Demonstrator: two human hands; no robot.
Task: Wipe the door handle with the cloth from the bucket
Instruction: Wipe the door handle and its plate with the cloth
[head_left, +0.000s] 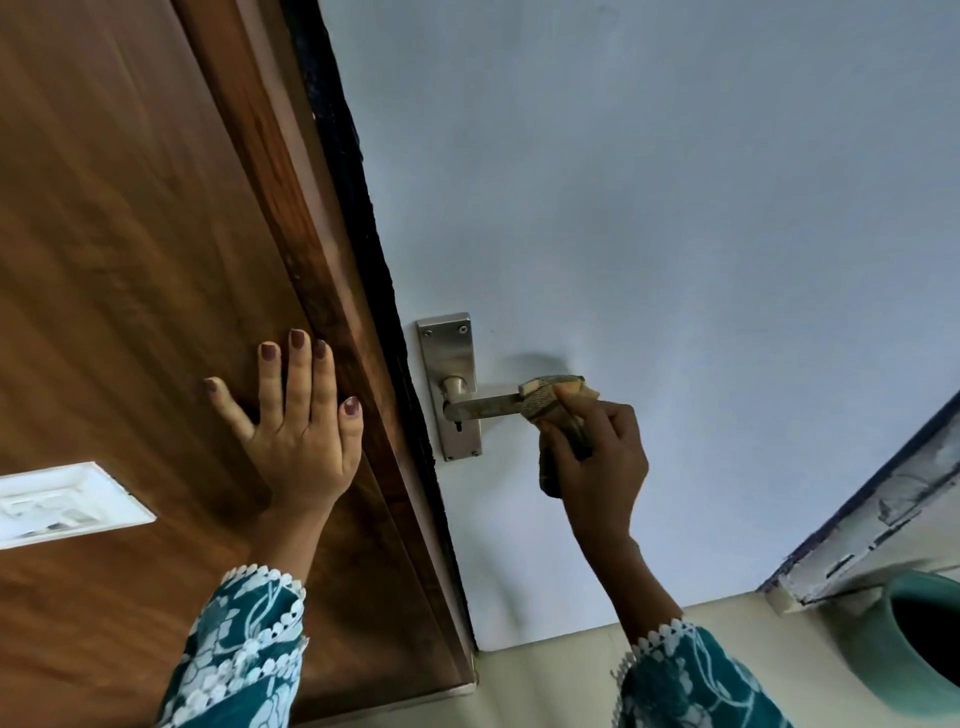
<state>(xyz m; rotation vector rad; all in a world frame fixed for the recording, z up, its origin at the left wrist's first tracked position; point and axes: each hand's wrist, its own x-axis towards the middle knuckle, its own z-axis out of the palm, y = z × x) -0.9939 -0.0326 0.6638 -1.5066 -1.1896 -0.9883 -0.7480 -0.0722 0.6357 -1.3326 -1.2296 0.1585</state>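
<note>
A metal lever door handle on a steel backplate sits on the pale blue door. My right hand grips a beige and grey cloth, which is wrapped over the free end of the lever. My left hand lies flat with fingers spread on the brown wooden frame, left of the handle. The teal bucket stands on the floor at the lower right, partly cut off by the frame edge.
A white switch plate is set in the wood panel at the left. A worn painted door frame edge runs diagonally at the right above the bucket. The pale floor shows below the door.
</note>
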